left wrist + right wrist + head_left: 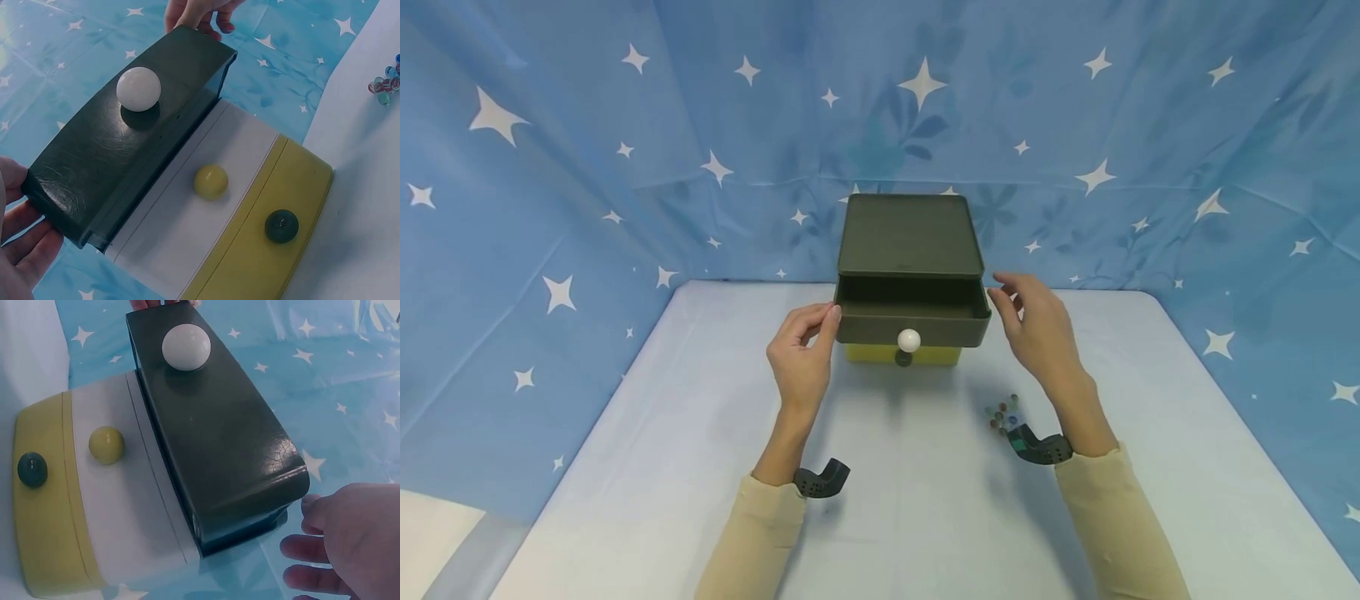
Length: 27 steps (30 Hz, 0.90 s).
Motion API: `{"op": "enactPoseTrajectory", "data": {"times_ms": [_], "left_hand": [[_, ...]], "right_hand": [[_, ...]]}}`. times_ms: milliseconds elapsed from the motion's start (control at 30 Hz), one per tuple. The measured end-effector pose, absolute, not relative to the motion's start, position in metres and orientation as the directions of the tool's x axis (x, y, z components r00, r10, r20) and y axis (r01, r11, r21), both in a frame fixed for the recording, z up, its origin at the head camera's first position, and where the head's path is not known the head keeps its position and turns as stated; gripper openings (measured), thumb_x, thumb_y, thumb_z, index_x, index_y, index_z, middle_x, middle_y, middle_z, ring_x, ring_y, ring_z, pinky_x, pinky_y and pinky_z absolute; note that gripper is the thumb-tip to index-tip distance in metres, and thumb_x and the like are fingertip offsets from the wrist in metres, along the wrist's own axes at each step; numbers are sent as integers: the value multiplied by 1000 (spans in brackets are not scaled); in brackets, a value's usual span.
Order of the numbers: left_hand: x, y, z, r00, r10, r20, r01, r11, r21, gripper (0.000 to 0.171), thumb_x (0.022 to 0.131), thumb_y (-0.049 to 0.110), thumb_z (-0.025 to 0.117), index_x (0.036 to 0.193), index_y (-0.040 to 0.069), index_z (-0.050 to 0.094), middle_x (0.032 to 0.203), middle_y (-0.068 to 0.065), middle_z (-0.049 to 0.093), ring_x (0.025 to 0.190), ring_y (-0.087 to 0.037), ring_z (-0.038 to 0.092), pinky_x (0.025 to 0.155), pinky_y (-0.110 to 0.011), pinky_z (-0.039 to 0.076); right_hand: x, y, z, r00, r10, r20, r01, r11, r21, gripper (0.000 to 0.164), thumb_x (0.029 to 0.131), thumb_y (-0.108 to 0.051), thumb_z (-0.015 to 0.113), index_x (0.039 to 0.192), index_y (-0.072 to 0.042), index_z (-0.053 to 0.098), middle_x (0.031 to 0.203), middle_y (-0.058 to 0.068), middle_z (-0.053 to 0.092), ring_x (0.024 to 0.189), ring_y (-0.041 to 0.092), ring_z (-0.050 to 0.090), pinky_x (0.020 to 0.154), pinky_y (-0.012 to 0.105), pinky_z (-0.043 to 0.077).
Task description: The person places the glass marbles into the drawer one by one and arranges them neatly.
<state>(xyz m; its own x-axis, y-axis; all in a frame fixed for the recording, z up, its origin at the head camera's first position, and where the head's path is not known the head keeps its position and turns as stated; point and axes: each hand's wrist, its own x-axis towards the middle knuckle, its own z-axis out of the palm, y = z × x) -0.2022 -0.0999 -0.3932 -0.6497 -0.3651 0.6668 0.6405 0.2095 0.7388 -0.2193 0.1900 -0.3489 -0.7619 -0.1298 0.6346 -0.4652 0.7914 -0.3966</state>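
A small three-tier drawer box (910, 233) stands at the back of the table. Its dark green top drawer (871, 330) is pulled well out, bare inside where visible, with a white ball knob (908, 340). Below it are a white drawer (169, 225) with a yellow knob (211, 182) and a yellow drawer (262, 269) with a dark green knob (282, 226), both pushed in. My left hand (803, 354) pinches the top drawer's left front corner between thumb and fingers. Beside the right front corner, my right hand (1036, 325) has its fingers loosely bent around nothing.
Several small glass beads (998, 417) lie on the white table (895, 500), partly behind the right wrist's dark camera mount (1043, 450). Another dark mount (822, 479) sits on the left wrist. Blue star-printed cloth (760, 125) hangs behind and along the sides.
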Motion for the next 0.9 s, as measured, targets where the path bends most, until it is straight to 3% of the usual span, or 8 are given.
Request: {"op": "enactPoseTrajectory", "data": {"times_ms": [300,467,700,900], "left_hand": [[-203,-100,-394,-655,-361,664,644,193,740,12,88,4,75,96,-6,76,98,-20,73,88,-13,69,83,-19,59],[-203,-100,-393,-658,-358,663,640,199,742,12,89,6,75,96,-3,77,97,-17,74,88,-12,69,83,-20,59],[-202,-101,-393,-660,-354,663,638,202,743,17,91,14,75,96,-2,77,97,-16,74,88,-10,70,84,-22,59],[-203,-101,-393,-658,-354,664,646,186,740,18,92,14,73,95,-4,76,96,-16,73,88,-9,69,84,-23,59]], "right_hand": [[-211,194,-362,-787,-81,611,-421,795,-437,18,99,-11,62,109,4,63,95,17,64,81,29,57,68,38,46],[-208,197,-368,-811,-55,583,-386,799,-461,13,97,-8,64,102,4,62,92,18,63,81,29,58,68,38,47],[-202,202,-372,-868,-37,496,-315,813,-491,16,96,-14,68,100,1,62,91,16,62,81,28,56,69,38,47],[-199,208,-378,-878,-59,475,-311,824,-473,21,98,-19,65,104,1,63,95,16,63,86,30,57,73,41,48]]}}
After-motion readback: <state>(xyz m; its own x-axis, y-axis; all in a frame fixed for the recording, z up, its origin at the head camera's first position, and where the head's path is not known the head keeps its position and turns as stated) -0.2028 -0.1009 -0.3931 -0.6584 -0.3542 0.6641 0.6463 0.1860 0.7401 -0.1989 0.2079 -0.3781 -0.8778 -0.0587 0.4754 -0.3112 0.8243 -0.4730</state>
